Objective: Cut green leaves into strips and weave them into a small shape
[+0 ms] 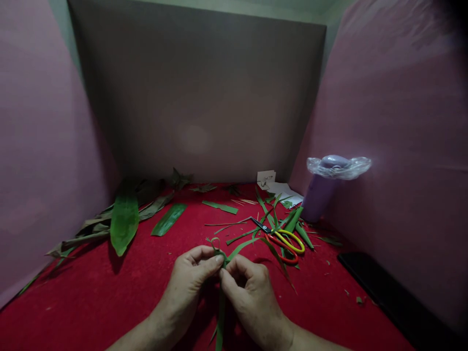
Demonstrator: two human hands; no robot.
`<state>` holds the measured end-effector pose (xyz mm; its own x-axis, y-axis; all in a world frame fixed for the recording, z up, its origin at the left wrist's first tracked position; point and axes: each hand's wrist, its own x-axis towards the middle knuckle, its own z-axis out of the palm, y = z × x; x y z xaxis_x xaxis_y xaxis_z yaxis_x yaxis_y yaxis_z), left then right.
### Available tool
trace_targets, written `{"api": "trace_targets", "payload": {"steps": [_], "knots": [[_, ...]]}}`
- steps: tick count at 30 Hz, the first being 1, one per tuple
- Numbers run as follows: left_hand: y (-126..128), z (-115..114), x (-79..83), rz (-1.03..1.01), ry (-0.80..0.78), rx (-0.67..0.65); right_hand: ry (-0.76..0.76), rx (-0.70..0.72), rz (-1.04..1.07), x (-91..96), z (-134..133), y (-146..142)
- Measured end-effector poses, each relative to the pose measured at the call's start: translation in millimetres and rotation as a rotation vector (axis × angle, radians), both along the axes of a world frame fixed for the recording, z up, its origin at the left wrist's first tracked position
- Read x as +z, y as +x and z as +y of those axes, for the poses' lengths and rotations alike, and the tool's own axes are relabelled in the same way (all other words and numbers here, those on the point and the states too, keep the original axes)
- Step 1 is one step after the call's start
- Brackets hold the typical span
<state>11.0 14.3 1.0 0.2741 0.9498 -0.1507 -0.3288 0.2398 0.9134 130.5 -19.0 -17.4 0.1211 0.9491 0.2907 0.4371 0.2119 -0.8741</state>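
My left hand (192, 278) and my right hand (250, 290) meet low in the middle of the view, both pinched on a narrow green leaf strip (220, 312). The strip runs from between my fingertips down towards me, and its upper end loops and splays out above my fingers. Just beyond my right hand lie scissors (283, 240) with one yellow and one orange handle, on a scatter of cut green strips (288, 222). All of this rests on a red cloth (127, 282).
Broad green and dried leaves (124, 219) lie piled at the left. A purple bottle (321, 190) with a plastic-wrapped top stands at the right, white paper (278, 187) behind it. A black flat object (383, 292) lies at the right edge. Pink and grey panels wall in the cloth.
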Motion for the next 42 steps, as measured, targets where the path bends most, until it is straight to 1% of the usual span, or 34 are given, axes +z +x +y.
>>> {"api": "trace_targets", "payload": {"steps": [3,5,7,10,14,17,21,24,27,29,33,37,42], "knots": [[-0.7,-0.1,1.7,0.0,0.02,-0.015,0.073,-0.013,-0.073,0.0,-0.6,2.0],[-1.9,0.0,3.4,-0.038,0.047,-0.031,0.197,-0.039,-0.149,0.6,-1.2,4.1],[-3.3,0.1,5.6,-0.097,0.077,-0.063,0.355,-0.069,-0.224,1.9,-2.2,6.5],[-5.0,-0.5,9.0,-0.158,0.117,-0.137,0.531,-0.061,-0.304,5.1,-4.0,9.5],[-5.3,-0.7,11.9,-0.201,0.097,-0.215,0.615,-0.036,-0.385,8.6,-6.5,11.9],[-5.2,-0.4,12.3,-0.204,0.08,-0.226,0.646,-0.047,-0.428,9.5,-7.5,12.8],[-6.7,-2.3,13.6,-0.17,0.114,-0.222,0.694,-0.048,-0.44,10.8,-9.1,13.1],[-8.6,-6.1,17.9,-0.091,0.248,-0.18,0.754,-0.057,-0.412,13.1,-12.0,13.0],[-10.3,-10.5,22.6,0.019,0.504,-0.088,0.825,-0.074,-0.344,15.4,-15.1,13.3],[-11.3,-13.0,24.6,0.072,0.658,-0.05,0.858,-0.074,-0.309,15.5,-16.2,14.2],[-13.0,-18.1,29.4,0.124,0.881,-0.023,0.871,-0.054,-0.284,12.4,-16.0,17.2],[-15.6,-23.0,37.0,0.218,1.0,-0.006,0.858,0.013,-0.233,13.0,-15.4,18.6],[-18.0,-24.0,38.8,0.259,1.042,-0.017,0.855,0.083,-0.181,16.6,-15.2,17.1]]}}
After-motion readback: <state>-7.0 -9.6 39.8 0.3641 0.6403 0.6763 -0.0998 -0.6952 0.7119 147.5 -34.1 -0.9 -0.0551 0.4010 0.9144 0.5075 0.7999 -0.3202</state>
